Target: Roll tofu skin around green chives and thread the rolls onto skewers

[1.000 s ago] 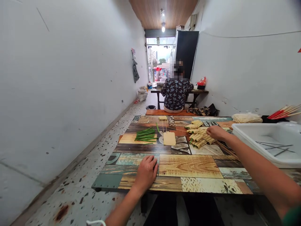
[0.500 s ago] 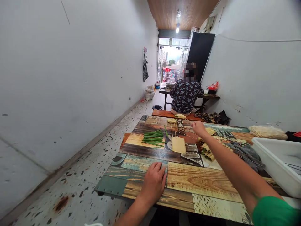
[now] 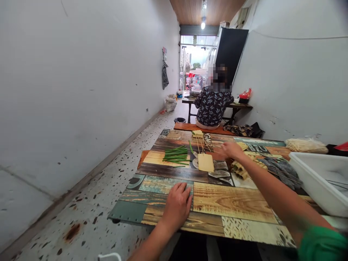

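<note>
Fingers (image 3: 181,187) of our left hand (image 3: 178,203) lie loosely side by side, slightly bent, the palm turned down on the table (image 3: 231,201) nearer to us than the sheets (image 3: 206,162). Our right arm slants in from the right, green sleeve (image 3: 324,243) at its end, and brings our right hand (image 3: 232,150) just right of the sheets and a little beyond them, back upward, fingers curled under. Their tips are blurred and turned away, so we cannot tell whether they pinch a stick or are free. Skewered rolls (image 3: 198,133) lie beyond the sheets, their sticks (image 3: 202,145) pointing back toward them. We see the pile (image 3: 240,168) of rolls to the right of the sheets, partly behind our forearm, and the chives (image 3: 176,155) to the left. Half a second ago one skewered roll was out to the right of another beyond the sheets; now they lie gathered together. A second ago our right hand was over the pile; our left has stayed on the table.
</note>
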Motion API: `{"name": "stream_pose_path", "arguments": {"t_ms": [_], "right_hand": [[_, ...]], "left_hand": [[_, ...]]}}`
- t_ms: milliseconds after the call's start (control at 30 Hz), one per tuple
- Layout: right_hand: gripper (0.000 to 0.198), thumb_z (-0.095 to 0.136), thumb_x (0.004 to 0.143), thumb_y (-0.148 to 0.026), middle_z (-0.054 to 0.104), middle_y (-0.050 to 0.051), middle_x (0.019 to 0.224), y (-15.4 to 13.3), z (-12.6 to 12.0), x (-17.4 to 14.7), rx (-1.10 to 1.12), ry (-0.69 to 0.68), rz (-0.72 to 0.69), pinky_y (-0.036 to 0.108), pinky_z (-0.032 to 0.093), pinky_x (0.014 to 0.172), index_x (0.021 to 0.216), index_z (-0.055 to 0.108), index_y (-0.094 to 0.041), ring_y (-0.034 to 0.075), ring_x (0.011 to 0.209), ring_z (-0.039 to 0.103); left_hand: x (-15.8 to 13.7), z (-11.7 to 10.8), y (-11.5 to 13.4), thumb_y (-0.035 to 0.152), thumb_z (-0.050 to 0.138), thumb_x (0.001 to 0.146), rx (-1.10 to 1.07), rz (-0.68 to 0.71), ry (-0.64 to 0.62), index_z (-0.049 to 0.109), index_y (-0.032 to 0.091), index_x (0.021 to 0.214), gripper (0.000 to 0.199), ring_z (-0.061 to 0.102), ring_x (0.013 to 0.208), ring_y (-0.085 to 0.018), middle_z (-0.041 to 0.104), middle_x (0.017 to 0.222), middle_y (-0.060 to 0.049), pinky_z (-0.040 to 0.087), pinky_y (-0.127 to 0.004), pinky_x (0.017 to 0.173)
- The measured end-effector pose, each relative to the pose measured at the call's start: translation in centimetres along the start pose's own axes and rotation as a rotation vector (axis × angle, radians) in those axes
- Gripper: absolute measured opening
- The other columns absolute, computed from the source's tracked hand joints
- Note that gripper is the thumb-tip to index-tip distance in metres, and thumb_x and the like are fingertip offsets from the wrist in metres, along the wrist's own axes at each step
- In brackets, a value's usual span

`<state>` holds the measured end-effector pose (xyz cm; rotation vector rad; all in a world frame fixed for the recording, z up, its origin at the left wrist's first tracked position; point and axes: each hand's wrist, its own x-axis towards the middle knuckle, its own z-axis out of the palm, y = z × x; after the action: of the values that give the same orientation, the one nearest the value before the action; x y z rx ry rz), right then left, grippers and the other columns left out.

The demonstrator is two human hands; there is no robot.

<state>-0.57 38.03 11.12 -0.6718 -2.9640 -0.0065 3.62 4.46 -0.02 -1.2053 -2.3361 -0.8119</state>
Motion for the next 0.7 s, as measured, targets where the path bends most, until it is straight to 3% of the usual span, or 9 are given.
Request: {"name": "stream_pose_path", "arguments": {"t_ms": [133, 233, 400, 533, 700], "right_hand": [[0.042, 0.046, 0.093, -0.041, 0.068, 0.022, 0.114, 8.6, -3.0, -3.7, -0.154, -0.210, 0.178, 0.034, 0.044, 0.081, 0.107, 0.071, -0.010, 0.029, 0.102, 0.064], [0.053, 0.047, 0.091, -0.052, 0.065, 0.022, 0.121, 11.8, -3.2, -6.3, -0.226, -0.367, 0.164, 0.035, 0.045, 0.082, 0.117, 0.067, -0.010, 0.030, 0.107, 0.063], [0.053, 0.043, 0.093, -0.052, 0.066, 0.021, 0.120, 11.7, -1.6, -8.1, -0.206, -0.349, 0.131, 0.032, 0.045, 0.079, 0.111, 0.068, -0.009, 0.029, 0.106, 0.063], [0.046, 0.041, 0.094, -0.044, 0.071, 0.019, 0.103, 11.9, -2.0, -8.2, -0.184, -0.307, 0.106, 0.031, 0.043, 0.073, 0.094, 0.072, -0.011, 0.027, 0.095, 0.066], [0.042, 0.043, 0.094, -0.041, 0.070, 0.020, 0.102, 13.0, -3.6, -7.7, -0.276, -0.082, 0.067, 0.033, 0.042, 0.074, 0.094, 0.072, -0.011, 0.030, 0.097, 0.065]], "left_hand": [[0.0, 0.0, -0.1, 0.020, 0.054, 0.090, 0.004, 0.007, -0.010, 0.066, 0.020, 0.103, 0.017, 0.057, 0.106, -0.027, 0.066, 0.111, -0.011, 0.055, -0.047, 0.093], [0.1, -0.1, -0.2, 0.021, 0.053, 0.091, 0.007, 0.028, -0.011, 0.066, 0.019, 0.102, 0.017, 0.057, 0.106, -0.027, 0.066, 0.110, -0.011, 0.055, -0.047, 0.092], [0.2, -0.3, -0.2, 0.020, 0.053, 0.091, 0.018, 0.056, 0.009, 0.067, 0.018, 0.100, 0.017, 0.058, 0.103, -0.026, 0.066, 0.107, -0.010, 0.056, -0.046, 0.090], [0.3, -0.4, 0.0, 0.019, 0.054, 0.090, 0.021, 0.057, 0.012, 0.068, 0.019, 0.098, 0.016, 0.058, 0.102, -0.026, 0.066, 0.106, -0.010, 0.055, -0.045, 0.090], [0.2, -0.2, 0.1, 0.017, 0.056, 0.088, 0.009, 0.031, 0.008, 0.067, 0.018, 0.100, 0.016, 0.057, 0.105, -0.026, 0.066, 0.107, -0.010, 0.054, -0.044, 0.092]]}}
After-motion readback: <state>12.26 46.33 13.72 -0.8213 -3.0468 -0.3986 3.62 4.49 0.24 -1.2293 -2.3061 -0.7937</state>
